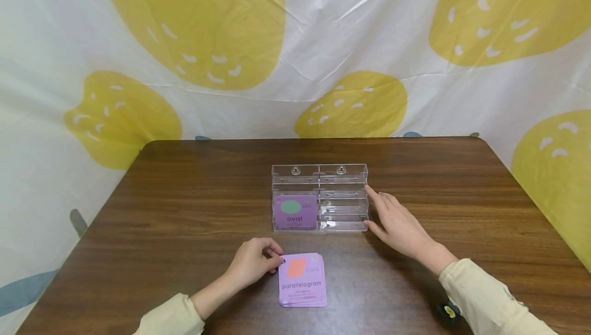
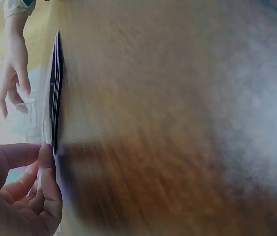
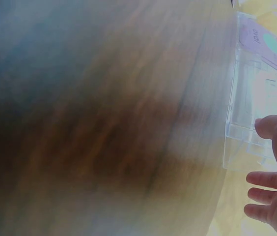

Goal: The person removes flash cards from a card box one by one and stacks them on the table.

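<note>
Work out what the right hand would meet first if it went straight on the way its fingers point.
The right hand would first meet the right side of the clear rack. Its fingers look right up against it, though whether they touch is hard to tell.

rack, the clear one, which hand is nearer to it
Right. The right hand touches the rack at its right side; the left hand is apart from it, pinching the parallelogram card.

The head view looks forward and down on the table (image 1: 198, 196); both wrist views skim it, close and sideways; head and right share the rack (image 1: 343, 225).
</note>
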Demonstrator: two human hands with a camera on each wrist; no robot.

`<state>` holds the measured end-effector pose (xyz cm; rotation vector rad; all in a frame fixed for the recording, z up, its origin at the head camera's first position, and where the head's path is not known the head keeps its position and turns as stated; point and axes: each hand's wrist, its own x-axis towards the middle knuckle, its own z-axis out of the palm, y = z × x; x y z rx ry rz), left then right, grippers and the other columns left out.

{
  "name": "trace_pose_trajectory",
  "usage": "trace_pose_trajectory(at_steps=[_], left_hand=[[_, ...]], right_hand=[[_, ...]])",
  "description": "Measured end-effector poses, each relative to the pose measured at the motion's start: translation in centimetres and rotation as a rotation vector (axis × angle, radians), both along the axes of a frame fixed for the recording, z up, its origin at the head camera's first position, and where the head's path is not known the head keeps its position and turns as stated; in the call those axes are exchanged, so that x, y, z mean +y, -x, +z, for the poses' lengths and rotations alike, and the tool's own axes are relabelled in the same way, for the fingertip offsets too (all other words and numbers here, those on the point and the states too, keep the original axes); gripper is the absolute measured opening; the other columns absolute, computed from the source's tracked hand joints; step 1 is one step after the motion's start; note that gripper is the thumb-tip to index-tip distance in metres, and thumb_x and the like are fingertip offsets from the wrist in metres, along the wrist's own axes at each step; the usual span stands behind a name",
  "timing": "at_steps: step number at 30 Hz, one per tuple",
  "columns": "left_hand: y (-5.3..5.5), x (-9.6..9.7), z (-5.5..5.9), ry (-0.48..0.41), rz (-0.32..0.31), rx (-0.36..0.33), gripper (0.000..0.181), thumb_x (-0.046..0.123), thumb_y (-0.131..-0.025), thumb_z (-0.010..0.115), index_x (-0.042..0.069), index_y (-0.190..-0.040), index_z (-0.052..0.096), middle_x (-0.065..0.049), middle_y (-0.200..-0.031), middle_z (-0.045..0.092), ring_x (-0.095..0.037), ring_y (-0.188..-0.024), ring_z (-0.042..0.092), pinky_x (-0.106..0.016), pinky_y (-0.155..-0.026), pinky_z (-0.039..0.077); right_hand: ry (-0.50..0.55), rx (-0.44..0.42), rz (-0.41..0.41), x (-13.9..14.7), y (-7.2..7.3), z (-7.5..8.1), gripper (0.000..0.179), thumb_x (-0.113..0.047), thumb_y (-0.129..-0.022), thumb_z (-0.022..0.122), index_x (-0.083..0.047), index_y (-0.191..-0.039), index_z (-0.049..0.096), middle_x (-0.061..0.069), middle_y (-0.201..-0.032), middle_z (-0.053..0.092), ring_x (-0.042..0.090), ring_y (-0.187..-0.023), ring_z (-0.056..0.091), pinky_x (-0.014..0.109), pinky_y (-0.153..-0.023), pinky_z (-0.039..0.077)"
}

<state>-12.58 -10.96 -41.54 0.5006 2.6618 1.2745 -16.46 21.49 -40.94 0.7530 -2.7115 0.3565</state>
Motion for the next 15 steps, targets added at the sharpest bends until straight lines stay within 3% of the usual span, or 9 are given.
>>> trace_pose_trajectory(at_steps=[8, 15], left_hand=[[0.6, -0.1, 0.4, 0.036, 0.016, 0.043, 0.005, 0.007, -0.075, 0.068, 0.006, -0.08, 0.066, 0.0, -0.068, 0.064, -0.005, -0.051, 0.052, -0.02, -0.046, 0.04], [2.2, -0.4, 2.1, 0.068, 0.114, 0.138, 0.006, 0.01, -0.076, 0.07, 0.009, -0.08, 0.067, 0.001, -0.073, 0.066, -0.008, -0.063, 0.058, -0.025, -0.058, 0.047]], right_hand=[[0.0, -0.003, 0.0, 0.0, 0.0, -0.1, 0.075, -0.022, -0.082, 0.066, 0.004, -0.138, 0.025, 0.025, -0.12, 0.05, 0.037, -0.109, 0.047, 0.047, -0.092, 0.04], [0.006, -0.006, -0.003, 0.0, -0.1, 0.0, 0.074, -0.022, -0.082, 0.066, 0.004, -0.138, 0.025, 0.026, -0.119, 0.05, 0.037, -0.109, 0.047, 0.047, -0.092, 0.04]])
